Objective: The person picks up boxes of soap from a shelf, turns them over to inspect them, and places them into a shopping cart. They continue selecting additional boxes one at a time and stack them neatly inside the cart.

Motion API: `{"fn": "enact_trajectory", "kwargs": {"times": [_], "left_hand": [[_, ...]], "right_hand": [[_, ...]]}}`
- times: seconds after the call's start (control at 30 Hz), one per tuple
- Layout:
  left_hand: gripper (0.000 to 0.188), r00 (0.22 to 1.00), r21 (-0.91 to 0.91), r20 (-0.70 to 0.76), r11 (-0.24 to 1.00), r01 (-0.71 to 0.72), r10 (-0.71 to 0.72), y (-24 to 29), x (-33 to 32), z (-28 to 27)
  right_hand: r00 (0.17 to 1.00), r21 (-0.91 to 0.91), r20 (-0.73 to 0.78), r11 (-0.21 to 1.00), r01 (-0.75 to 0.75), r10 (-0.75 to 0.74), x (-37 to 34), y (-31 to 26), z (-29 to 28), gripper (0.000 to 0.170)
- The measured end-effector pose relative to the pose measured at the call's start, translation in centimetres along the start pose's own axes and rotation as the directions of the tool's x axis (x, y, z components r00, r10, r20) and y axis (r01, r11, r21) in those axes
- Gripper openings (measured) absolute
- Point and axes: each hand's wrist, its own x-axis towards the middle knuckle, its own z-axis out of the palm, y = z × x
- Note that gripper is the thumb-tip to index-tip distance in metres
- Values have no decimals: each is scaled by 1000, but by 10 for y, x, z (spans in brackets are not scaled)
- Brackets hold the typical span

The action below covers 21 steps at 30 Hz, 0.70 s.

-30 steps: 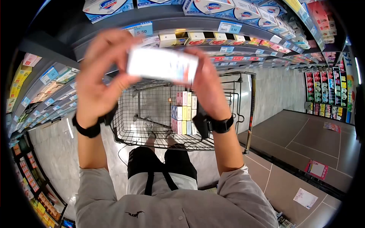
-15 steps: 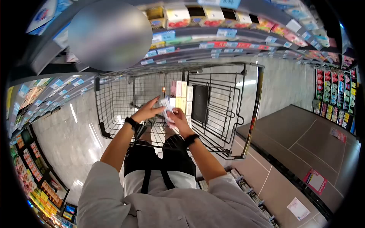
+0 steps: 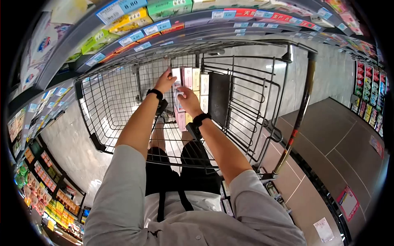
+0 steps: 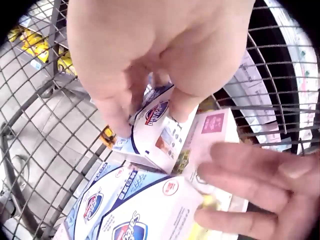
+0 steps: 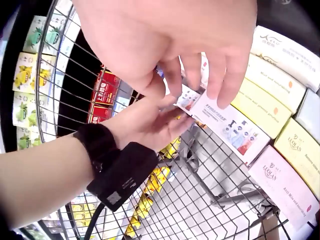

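In the head view my left hand [image 3: 165, 83] is down in a wire shopping cart [image 3: 92, 139], at the far end of a stack of boxes. The left wrist view shows its thumb and fingers pinching a white-and-blue soap box [image 4: 156, 120], set against a pink-and-white box [image 4: 217, 135]. Two more white-and-blue soap boxes [image 4: 150, 212] lie just nearer. My right hand [image 3: 190, 102] hovers over the stack, fingers spread and loosely bent. Its fingertips overlap the white soap boxes [image 5: 231, 125] in the right wrist view; pink and yellow boxes [image 5: 290, 180] line up beside them.
Around the stack stands the cart's wire mesh, with a black panel [image 3: 218, 98] to the right and a handlebar [image 3: 301, 115] beyond. Shelves of packaged goods with price tags [image 3: 123, 9] run along the far side. A brown tiled platform [image 3: 324, 139] lies at right.
Both hands have come down from the shelf into the cart with a white soap box. The right hand has let go of it; the left still holds a box at the stack.
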Motion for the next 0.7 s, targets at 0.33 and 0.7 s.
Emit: {"fn": "enact_trajectory", "kwargs": {"times": [0.33, 0.7], "left_hand": [[31, 996, 72, -5, 993, -93, 93, 32, -58, -29], [21, 543, 410, -346, 643, -646, 765, 321, -330, -224]], "right_hand": [[992, -90, 43, 990, -111, 115, -31, -21, -25, 32], [913, 606, -176, 690, 395, -367, -97, -371, -139, 29]]}}
